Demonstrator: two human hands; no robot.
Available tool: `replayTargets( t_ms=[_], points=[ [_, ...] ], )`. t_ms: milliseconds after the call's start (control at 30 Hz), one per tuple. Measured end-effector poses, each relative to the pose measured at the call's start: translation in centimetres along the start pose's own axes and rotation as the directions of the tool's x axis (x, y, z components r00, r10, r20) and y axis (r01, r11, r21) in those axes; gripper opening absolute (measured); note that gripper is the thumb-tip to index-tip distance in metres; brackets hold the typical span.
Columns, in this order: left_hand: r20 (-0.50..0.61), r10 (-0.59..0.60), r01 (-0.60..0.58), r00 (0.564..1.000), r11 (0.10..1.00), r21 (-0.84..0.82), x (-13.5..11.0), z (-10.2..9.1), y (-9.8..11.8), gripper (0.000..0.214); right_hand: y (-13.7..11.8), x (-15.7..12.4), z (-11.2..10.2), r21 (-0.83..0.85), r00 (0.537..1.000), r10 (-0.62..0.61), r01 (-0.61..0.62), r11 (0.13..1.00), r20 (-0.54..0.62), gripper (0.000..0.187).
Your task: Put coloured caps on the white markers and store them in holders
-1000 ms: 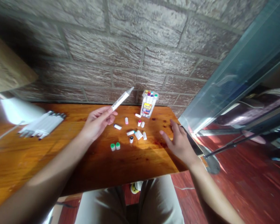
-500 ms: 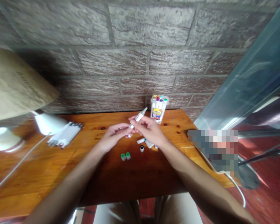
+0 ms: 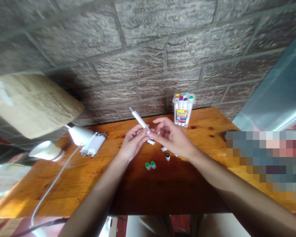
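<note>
A white marker (image 3: 140, 120) is in my left hand (image 3: 133, 141), its fingers closed round the lower part. The uncapped thin tip points up and to the left. Beside the marker's lower end is my right hand (image 3: 174, 136), index finger raised and thumb reaching to the marker; the other fingers are partly curled. A small white piece (image 3: 151, 142) shows just below the hands. Two green-topped caps (image 3: 150, 165) stand on the wooden table (image 3: 128, 200) nearer me. A black-topped cap (image 3: 167, 156) stands to their right, near white pieces partly hidden by my right hand.
A clear case of markers (image 3: 184, 110) with coloured tops stands against the brick wall (image 3: 148, 65). At left are a row of white markers (image 3: 95, 144), a lamp with a paper shade (image 3: 37, 102), a white cup (image 3: 46, 150) and a cable (image 3: 56, 184). The right side is pixelated.
The marker has swung from pointing up-right to pointing up-left. My right hand has loosened from around it, its index finger lifting away. The view has shifted left.
</note>
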State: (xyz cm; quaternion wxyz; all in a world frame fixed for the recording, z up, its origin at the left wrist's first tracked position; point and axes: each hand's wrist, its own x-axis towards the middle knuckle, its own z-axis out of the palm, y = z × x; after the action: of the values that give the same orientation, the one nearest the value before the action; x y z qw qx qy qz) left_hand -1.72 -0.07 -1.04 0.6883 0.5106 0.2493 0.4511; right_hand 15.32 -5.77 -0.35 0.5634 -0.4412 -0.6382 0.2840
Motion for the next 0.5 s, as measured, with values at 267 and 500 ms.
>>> replayTargets(
  t_ms=[267, 500],
  points=[
    [-0.052, 0.012, -0.014, 0.999, 0.999, -0.052, -0.03, -0.04, 0.24, 0.027, 0.08, -0.53, 0.58, -0.135, 0.989, -0.139, 0.132, 0.982, -0.042, 0.014],
    [-0.079, 0.061, -0.060, 0.995, 0.998, 0.011, -0.01, -0.31, 0.56, 0.029, -0.34, -0.28, 0.10, -0.123, 0.995, -0.083, 0.076, 0.990, -0.058, 0.014]
  ],
)
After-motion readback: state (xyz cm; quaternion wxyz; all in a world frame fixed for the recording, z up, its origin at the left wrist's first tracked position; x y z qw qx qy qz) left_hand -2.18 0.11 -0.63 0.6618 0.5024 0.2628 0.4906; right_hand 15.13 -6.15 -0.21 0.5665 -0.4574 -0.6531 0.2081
